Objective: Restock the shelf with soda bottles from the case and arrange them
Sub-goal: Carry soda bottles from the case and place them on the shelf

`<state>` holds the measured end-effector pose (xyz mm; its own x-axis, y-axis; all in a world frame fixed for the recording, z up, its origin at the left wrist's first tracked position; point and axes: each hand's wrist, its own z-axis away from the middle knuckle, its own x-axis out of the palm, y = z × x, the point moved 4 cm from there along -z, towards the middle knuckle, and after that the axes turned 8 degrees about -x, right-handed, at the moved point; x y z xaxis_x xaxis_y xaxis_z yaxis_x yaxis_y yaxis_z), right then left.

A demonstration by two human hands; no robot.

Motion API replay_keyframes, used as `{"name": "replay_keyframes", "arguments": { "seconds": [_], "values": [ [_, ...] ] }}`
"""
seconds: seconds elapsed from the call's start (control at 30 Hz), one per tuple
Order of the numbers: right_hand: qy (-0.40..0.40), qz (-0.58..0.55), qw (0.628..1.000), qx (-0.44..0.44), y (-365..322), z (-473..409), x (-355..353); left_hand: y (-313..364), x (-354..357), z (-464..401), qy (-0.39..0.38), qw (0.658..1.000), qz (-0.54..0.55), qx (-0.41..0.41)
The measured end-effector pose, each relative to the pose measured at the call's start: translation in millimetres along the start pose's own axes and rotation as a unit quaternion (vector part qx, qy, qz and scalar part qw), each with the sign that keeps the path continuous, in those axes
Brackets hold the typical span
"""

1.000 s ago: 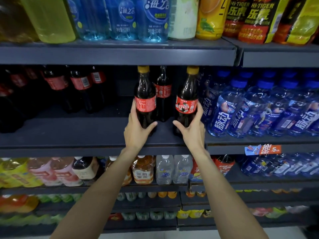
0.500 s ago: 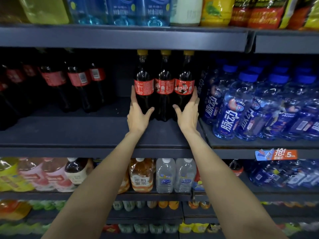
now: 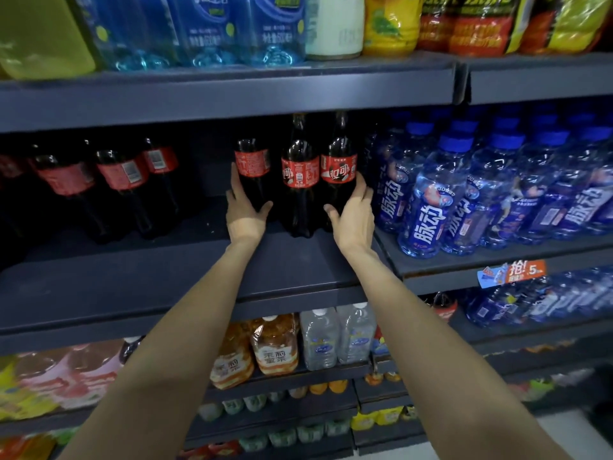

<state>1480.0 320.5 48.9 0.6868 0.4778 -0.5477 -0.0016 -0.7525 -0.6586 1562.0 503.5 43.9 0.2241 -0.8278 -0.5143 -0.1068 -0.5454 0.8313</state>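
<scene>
Three cola bottles stand upright side by side toward the back of the dark shelf [image 3: 166, 287], near its right end. The left hand [image 3: 243, 214] grasps the left bottle [image 3: 252, 174]; the right hand [image 3: 353, 217] grasps the right bottle [image 3: 338, 174], with the middle bottle [image 3: 300, 180] between them.

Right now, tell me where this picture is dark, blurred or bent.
Head view: the cola bottles at left sit in deep shadow, labels soft; the three cola bottles between the left hand and right hand are lit and readable; the shelf edge bows from the wide lens; the lower left corner is smeared.
</scene>
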Motion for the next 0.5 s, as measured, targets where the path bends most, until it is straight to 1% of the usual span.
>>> {"name": "replay_keyframes", "arguments": {
  "seconds": [0.07, 0.13, 0.2, 0.27, 0.4, 0.5],
  "values": [
    [-0.008, -0.004, 1.000, 0.007, -3, 3, -2, 0, -1, 5, -0.023, 1.000, 0.014, 0.005],
    [-0.026, -0.018, 0.999, 0.007, -5, 11, -5, 0, -3, 15, -0.058, 0.998, 0.028, -0.009],
    [-0.044, -0.011, 0.999, -0.008, -7, 21, -12, 3, -6, 31, -0.088, 0.996, 0.004, -0.028],
    [-0.058, 0.010, 0.998, -0.019, -7, 33, -26, 11, -12, 54, -0.111, 0.993, -0.026, -0.018],
    [-0.077, 0.041, 0.993, -0.076, -10, 65, -69, 41, -28, 115, -0.131, 0.987, -0.016, 0.086],
    [-0.051, 0.120, 0.982, -0.134, -1, 101, -116, 66, -26, 164, -0.147, 0.973, 0.009, 0.179]
  ]
}}
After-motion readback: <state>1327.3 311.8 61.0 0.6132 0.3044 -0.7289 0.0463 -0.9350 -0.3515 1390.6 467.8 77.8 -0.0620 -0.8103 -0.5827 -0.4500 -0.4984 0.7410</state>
